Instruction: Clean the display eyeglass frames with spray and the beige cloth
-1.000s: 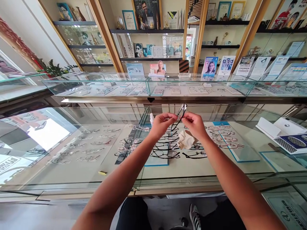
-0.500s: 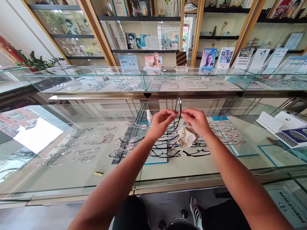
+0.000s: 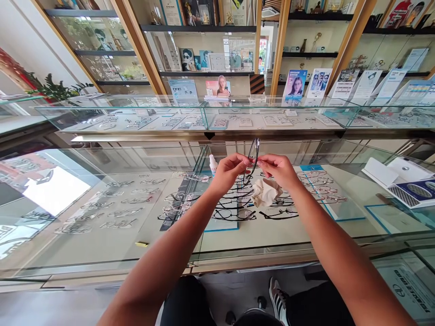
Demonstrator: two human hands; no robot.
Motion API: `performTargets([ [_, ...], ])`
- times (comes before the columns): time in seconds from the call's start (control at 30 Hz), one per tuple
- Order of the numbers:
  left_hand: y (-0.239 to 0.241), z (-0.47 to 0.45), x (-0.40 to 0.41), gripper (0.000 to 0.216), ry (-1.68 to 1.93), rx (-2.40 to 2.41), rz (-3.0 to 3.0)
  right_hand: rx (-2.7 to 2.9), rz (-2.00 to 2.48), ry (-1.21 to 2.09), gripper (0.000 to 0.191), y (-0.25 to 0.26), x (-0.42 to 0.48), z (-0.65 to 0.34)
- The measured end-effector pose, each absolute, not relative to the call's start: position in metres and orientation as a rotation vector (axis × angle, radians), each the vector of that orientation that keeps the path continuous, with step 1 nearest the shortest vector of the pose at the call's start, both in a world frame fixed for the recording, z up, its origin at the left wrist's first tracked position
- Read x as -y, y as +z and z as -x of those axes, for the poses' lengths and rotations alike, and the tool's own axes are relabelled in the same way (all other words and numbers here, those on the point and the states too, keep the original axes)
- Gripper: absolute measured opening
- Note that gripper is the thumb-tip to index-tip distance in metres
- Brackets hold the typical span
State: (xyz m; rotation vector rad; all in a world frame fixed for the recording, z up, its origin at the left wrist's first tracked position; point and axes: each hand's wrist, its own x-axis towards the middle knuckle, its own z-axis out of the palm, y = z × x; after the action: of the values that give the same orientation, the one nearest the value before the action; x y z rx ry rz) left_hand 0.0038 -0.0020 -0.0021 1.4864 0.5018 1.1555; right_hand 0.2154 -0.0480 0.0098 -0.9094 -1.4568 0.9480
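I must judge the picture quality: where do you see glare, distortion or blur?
Head view: a bright reflection whitens the glass counter at left; head view: outer wooden posts lean outward toward the top; head view: left hand, right hand and held glasses look fairly sharp.

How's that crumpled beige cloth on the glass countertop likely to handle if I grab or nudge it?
The beige cloth is probably floppy, given its loose, irregular folds. It looks thin at its edges, so likely light for its size. Nudged, it would probably slide or bunch rather than roll, since it sits as an uneven heap on smooth-looking glass countertop.
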Motion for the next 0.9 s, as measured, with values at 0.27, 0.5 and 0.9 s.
performTargets([
  [0.27,-0.0031,-0.0013,-0.0009,0.046,1.131,-0.503,-1.53,1.522,0.932,0.936,0.047,0.0096,0.0507,-0.2214],
  [0.5,-0.0022,-0.0016,-0.0014,0.045,1.134,-0.508,-1.642,1.5,0.966,0.956,0.039,0.0046,0.0466,-0.2223],
  [0.9,-0.0054,-0.0019,-0.0031,0.047,1.133,-0.571,-1.71,1.455,1.012,0.928,0.036,0.0082,0.0496,-0.2176],
])
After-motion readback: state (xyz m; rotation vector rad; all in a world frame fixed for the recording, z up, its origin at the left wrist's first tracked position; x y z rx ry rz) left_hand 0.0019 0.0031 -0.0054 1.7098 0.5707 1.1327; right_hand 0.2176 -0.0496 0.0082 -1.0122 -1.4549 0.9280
